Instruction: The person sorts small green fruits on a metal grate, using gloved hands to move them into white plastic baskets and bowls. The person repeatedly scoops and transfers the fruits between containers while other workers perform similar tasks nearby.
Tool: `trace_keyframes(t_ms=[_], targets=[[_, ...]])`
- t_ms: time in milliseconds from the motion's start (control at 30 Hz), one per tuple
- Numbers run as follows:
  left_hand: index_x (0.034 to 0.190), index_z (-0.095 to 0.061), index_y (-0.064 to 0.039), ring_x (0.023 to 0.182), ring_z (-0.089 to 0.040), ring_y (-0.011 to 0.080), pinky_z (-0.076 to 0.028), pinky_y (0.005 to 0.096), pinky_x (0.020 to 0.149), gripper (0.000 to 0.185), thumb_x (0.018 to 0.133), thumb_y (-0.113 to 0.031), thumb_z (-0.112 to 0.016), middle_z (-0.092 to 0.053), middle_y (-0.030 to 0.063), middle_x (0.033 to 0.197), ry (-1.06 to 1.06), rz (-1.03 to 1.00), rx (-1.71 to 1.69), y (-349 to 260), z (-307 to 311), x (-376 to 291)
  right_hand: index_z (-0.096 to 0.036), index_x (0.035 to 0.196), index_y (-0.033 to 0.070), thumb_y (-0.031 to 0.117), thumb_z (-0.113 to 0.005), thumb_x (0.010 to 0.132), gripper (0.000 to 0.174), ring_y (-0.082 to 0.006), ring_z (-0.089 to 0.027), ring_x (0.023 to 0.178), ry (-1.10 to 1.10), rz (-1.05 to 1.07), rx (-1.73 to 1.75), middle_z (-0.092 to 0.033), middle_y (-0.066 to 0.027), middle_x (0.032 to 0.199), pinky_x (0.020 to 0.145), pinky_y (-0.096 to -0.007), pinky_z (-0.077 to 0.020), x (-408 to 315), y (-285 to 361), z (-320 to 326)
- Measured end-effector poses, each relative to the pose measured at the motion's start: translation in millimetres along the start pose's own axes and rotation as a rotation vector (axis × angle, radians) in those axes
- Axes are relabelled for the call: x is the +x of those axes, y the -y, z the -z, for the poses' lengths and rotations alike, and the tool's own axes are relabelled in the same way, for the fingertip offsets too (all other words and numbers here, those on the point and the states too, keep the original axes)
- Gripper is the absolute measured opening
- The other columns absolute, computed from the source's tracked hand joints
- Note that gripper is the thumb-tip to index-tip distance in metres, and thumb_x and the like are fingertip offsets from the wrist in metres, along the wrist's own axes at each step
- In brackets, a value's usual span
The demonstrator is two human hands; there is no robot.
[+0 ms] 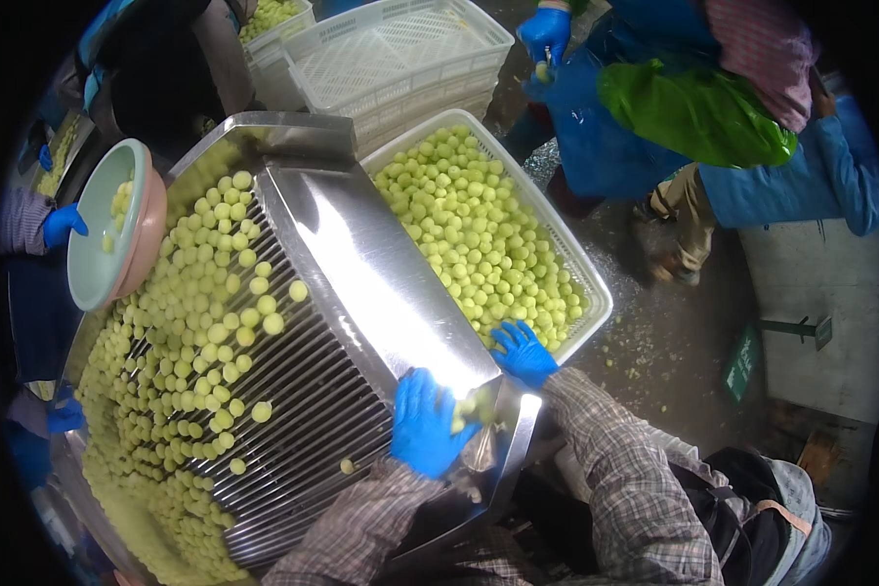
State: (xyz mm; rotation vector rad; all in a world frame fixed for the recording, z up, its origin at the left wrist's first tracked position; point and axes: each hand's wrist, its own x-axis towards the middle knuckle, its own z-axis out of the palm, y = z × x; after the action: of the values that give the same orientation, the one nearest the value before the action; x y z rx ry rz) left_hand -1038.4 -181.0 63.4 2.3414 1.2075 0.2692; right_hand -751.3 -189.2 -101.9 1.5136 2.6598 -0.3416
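My left hand [428, 425], in a blue glove, lies flat with its fingers spread at the lower end of a shiny steel cover [381, 271]. Beside its thumb are a few blurred green fruits [470, 410]. My right hand [525, 354], also gloved in blue, rests with spread fingers on the near corner of a white plastic crate [599, 297], its fingertips against the round, pale green fruits [483, 227] that fill it. Left of the cover, a sloping rack of steel bars [300, 410] carries many loose fruits [183, 351] of the same kind.
A co-worker's gloved hand [64, 225] is at a green basin [88, 249] set in a pink one, upper left. Stacked white crates [403, 58] stand beyond the rack. People in blue aprons [593, 139] are at upper right, above a wet floor [652, 351].
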Motion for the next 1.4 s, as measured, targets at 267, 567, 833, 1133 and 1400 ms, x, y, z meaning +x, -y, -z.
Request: trace_keyframes(t_ms=[267, 567, 833, 1133, 1400], targets=[[0.146, -0.049, -0.004, 0.132, -0.045, 0.0456, -0.033, 0.0591, 0.114, 0.079, 0.079, -0.032, -0.081, -0.047, 0.0233, 0.145, -0.101, -0.035, -0.223, -14.8, 10.5, 27.3, -0.065, 0.124, 0.007, 0.025, -0.077, 0.081, 0.048, -0.0474, -0.044, 0.133, -0.098, -0.315, 0.257, -0.045, -0.0284, 0.145, 0.108, -0.0552, -0.0403, -22.2, -2.1, 43.7], [0.142, -0.047, -0.009, 0.135, -0.037, 0.0519, -0.027, 0.0690, 0.111, 0.087, 0.079, -0.063, -0.074, -0.043, 0.0260, 0.142, 0.272, 0.062, 0.127, 81.1, 71.4, -171.5, -0.054, 0.146, 0.025, 0.046, -0.064, 0.093, 0.058, -0.0472, -0.028, 0.148, -0.036, -0.223, 0.117, -0.039, -0.0192, 0.157, 0.119, -0.0690, -0.0175, 37.9, -3.9, 48.3], [0.146, -0.050, -0.005, 0.136, -0.046, 0.0425, -0.031, 0.0591, 0.115, 0.066, 0.089, -0.031, -0.072, -0.051, 0.0222, 0.146, 0.028, 0.002, 0.111, 32.6, 20.8, -35.3, -0.064, 0.130, 0.015, 0.024, -0.067, 0.089, 0.042, -0.0465, -0.044, 0.135, -0.146, -0.855, 0.128, -0.047, -0.0255, 0.147, 0.109, -0.0556, -0.0394, 5.3, -65.8, 19.7], [0.153, -0.042, -0.011, 0.144, -0.038, 0.0391, -0.027, 0.0547, 0.121, 0.065, 0.094, -0.024, -0.065, -0.043, 0.0170, 0.155, -0.255, 0.206, -0.421, 63.4, 32.6, 57.4, -0.059, 0.131, 0.003, 0.009, -0.071, 0.091, 0.043, -0.0374, -0.057, 0.124, -0.410, -0.711, 0.617, -0.057, -0.0209, 0.135, 0.103, -0.0443, -0.0475, -5.7, -54.4, 77.8], [0.157, -0.037, -0.008, 0.149, -0.033, 0.0361, -0.018, 0.0465, 0.126, 0.065, 0.102, -0.041, -0.052, -0.038, 0.0188, 0.160, -0.357, 0.525, 0.333, 186.7, 101.5, 133.2, -0.040, 0.152, 0.000, 0.044, -0.064, 0.098, 0.073, -0.0341, -0.050, 0.136, -0.691, -0.606, 2.162, -0.052, -0.0205, 0.146, 0.114, -0.0476, -0.0415, 137.4, -58.6, 226.6]])
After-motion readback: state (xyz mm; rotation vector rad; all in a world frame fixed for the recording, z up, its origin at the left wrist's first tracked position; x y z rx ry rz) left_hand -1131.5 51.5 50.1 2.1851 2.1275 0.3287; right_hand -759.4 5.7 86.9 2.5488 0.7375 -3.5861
